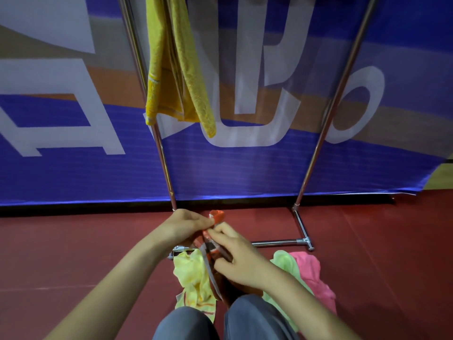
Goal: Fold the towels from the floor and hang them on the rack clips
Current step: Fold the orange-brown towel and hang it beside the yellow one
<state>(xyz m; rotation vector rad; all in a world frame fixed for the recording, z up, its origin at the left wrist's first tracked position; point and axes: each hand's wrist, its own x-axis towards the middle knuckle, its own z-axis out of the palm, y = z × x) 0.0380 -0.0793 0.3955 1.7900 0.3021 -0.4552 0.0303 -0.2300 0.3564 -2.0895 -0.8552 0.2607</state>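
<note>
Both of our hands work one orange-red towel low in front of the rack, just above the floor. Starting at the left, our left hand pinches the towel's upper end between thumb and fingers, the bunched tip poking out just past the knuckles. Below it, a pale yellow towel lies crumpled on the red floor, touching the rack's base bar and reaching back to our grey trouser knees. Above, a deep yellow towel hangs folded from the top of the rack beside its left upright; what holds it is cut off by the upper edge of the view. Moving right, our right hand grips the lower stretch of the orange-red towel, fingers curled over it, with a grey-edged strip trailing down between the knees. Further right, a light green towel and a pink towel lie heaped together on the floor, touching each other. Behind everything stands a blue and orange banner with large white letters.
</note>
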